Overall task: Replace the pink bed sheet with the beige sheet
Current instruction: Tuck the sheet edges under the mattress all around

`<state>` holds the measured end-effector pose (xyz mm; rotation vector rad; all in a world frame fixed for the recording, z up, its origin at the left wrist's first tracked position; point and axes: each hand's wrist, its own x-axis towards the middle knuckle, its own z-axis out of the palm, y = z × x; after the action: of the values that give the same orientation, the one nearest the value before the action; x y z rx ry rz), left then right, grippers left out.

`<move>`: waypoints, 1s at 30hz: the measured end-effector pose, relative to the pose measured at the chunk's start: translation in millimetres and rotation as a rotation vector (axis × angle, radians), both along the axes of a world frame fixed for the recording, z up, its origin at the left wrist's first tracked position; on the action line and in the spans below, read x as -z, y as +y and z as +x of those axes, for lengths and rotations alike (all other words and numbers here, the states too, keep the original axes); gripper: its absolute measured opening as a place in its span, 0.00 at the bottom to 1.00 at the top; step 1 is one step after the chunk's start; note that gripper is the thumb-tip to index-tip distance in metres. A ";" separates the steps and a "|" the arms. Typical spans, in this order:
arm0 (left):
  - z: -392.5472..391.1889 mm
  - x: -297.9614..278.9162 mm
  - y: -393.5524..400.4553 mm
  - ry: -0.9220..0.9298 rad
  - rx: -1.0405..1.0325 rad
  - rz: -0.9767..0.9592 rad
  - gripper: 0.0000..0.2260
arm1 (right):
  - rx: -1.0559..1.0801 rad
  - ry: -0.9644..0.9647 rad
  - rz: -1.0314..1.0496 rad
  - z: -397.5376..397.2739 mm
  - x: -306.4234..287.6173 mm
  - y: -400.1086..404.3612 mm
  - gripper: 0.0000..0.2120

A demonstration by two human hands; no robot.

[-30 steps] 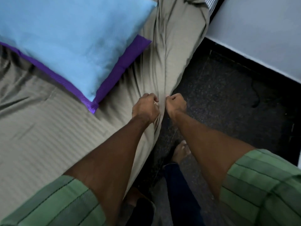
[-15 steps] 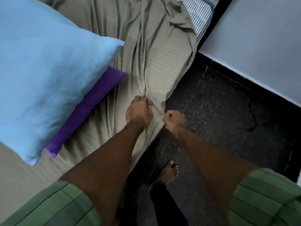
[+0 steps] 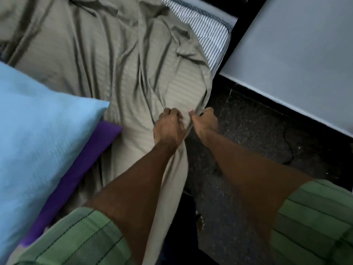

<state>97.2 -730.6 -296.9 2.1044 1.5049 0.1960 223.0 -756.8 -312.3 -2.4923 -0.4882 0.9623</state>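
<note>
Both arms reach forward and down, forearms bare below green striped sleeves (image 3: 80, 238). The left hand (image 3: 168, 129) lies knuckles up on the bed, its grip closed on a fold of the beige sheet (image 3: 107, 60). The right hand (image 3: 205, 122) is a fist just beside it, past the bed's side edge, its grip pinching the sheet's hem. The two hands are near each other but apart, with a ridge of cloth between them.

The sheet lies rumpled over the bed, creases fanning away from the hands toward the far end. At the far corner it stops short, leaving the striped mattress (image 3: 208, 33) bare. Below the hands the sheet hangs over the side edge toward the dark floor (image 3: 257, 131), which runs as an open strip between the bed and a grey wall (image 3: 296, 54). A blue pillow (image 3: 38, 131) on a purple one (image 3: 84, 161) lies on the sheet to the left, near the left forearm.
</note>
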 end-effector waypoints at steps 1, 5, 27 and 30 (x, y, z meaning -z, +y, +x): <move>8.7 0.0 13.7 -0.017 -0.013 -0.011 0.09 | 0.006 -0.007 -0.017 5.3 -2.5 15.4 0.31; 42.7 -1.8 69.2 -0.026 -0.010 -0.075 0.11 | -0.104 -0.109 -0.134 23.2 -1.4 61.6 0.28; 171.5 1.4 202.9 -0.051 0.061 -0.155 0.21 | -0.387 -0.541 0.206 158.4 -3.5 164.3 0.32; 183.5 -7.8 228.0 0.068 0.028 -0.092 0.29 | -0.505 -0.485 0.112 163.5 -6.9 205.0 0.37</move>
<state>280.7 -502.6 -289.0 2.0765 1.4934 0.0452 386.5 -551.8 -305.4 -2.5372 -1.3320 0.4517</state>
